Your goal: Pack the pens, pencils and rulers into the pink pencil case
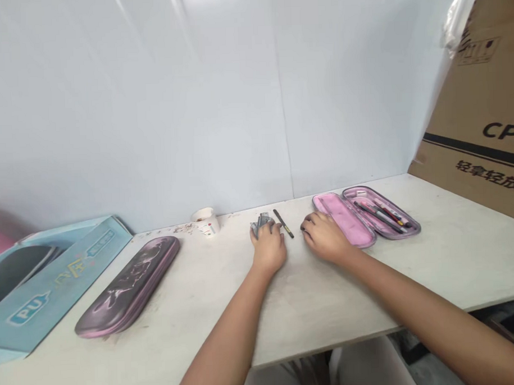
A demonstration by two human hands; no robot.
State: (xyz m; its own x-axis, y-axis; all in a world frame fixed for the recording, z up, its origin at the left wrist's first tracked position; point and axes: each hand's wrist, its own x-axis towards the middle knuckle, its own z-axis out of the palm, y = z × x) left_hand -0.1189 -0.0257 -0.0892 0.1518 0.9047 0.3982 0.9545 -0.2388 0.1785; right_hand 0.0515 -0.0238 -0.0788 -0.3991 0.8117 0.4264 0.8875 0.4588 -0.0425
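Head view: my left hand (268, 249) curls around a small grey bundle (260, 221), left of the open pink pencil case (344, 217), which is laid flat, probably for easy reach. My right hand (326, 236) rests loosely curled just beside that case; whether it holds anything, I cannot tell. A dark pen (283, 223) lies left of the case, between my hands.

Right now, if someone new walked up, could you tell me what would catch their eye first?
Probably the open pink pencil case, pens inside, at the back right of the table, with the right hand just beside it. Next, the left hand over small grey items at centre, and the closed purple case lying to the left.
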